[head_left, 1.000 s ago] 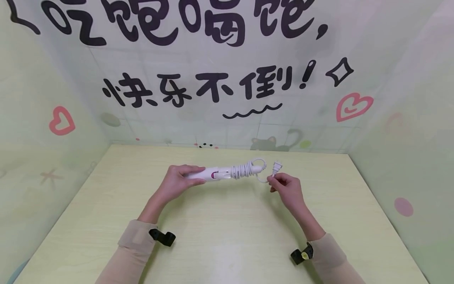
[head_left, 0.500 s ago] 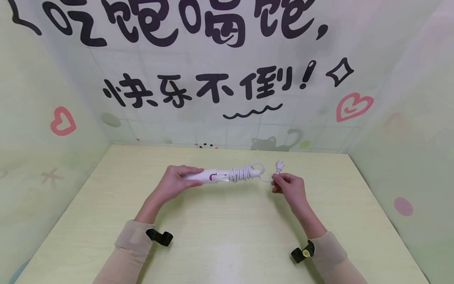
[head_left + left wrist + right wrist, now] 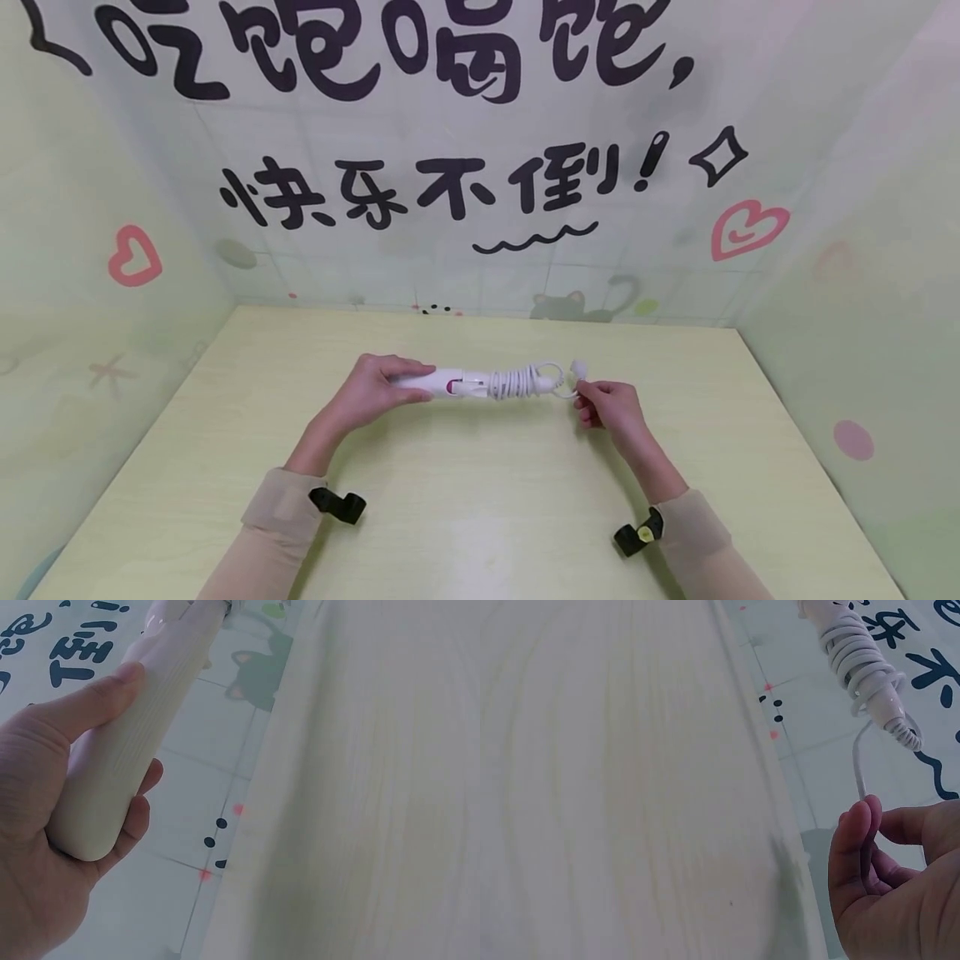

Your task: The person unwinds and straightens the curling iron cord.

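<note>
A white hair straightener point(image 3: 442, 382), stick-shaped with a rounded end, is held level above the table. My left hand point(image 3: 372, 387) grips its rounded end, thumb along one side and fingers round the other, as the left wrist view shows. White power cord point(image 3: 513, 384) is wound in several turns about the opposite end. Between thumb and fingertips, my right hand point(image 3: 613, 410) pinches the loose length of cord point(image 3: 859, 761). In the head view the plug point(image 3: 578, 369) sticks up just beyond those fingertips; the right wrist view does not show it.
The pale wooden table point(image 3: 472, 492) lies beneath both hands. A printed backdrop point(image 3: 450, 267) with large lettering rises at its back edge, and side panels point(image 3: 847, 333) stand left and right. Black wrist cameras point(image 3: 337, 504) sit on both sleeves.
Both hands and the straightener have come slightly lower in the head view. The plug first shifted right, then came down and back left with the right hand. Both holds stay the same.
</note>
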The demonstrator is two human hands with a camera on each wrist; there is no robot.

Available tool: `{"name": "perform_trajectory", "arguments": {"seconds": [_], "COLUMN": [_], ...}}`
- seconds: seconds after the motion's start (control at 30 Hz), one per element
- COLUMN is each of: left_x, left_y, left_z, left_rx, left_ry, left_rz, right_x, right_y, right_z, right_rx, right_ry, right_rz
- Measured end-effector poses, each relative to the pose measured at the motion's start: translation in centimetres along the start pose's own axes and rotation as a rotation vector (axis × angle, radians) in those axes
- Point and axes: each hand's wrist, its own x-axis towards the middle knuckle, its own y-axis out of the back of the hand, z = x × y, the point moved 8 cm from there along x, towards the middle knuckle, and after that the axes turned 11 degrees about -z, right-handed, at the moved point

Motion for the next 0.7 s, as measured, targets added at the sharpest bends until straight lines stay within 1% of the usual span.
{"name": "perform_trajectory", "arguments": {"seconds": [0.13,0.2,0.27,0.37,0.5,0.6,0.7], "left_x": [0.0,0.0,0.0,0.0,0.0,0.0,0.0], "left_y": [-0.1,-0.2,-0.2,-0.3,-0.3,-0.4,-0.6], "left_z": [0.2,0.3,0.5,0.6,0.7,0.7,0.5], "left_rx": [0.011,0.015,0.016,0.013,0.007,0.005,-0.008], "left_ry": [-0.018,-0.026,-0.031,-0.036,-0.044,-0.043,-0.036], "left_rz": [0.002,0.0,-0.004,-0.01,-0.015,-0.021,-0.033], "right_x": [0.1,0.1,0.1,0.1,0.1,0.1,0.1], "right_y": [0.0,0.0,0.0,-0.3,-0.6,-1.0,-1.6], "right_z": [0.3,0.2,-0.2,-1.2,-2.8,-4.0,-5.0], "right_rx": [0.01,0.001,-0.004,0.003,0.001,-0.006,0.001], "right_ry": [-0.016,0.0,0.035,0.135,0.302,0.423,0.528], "right_rz": [0.004,0.009,0.019,0.028,0.031,0.017,-0.025]}}
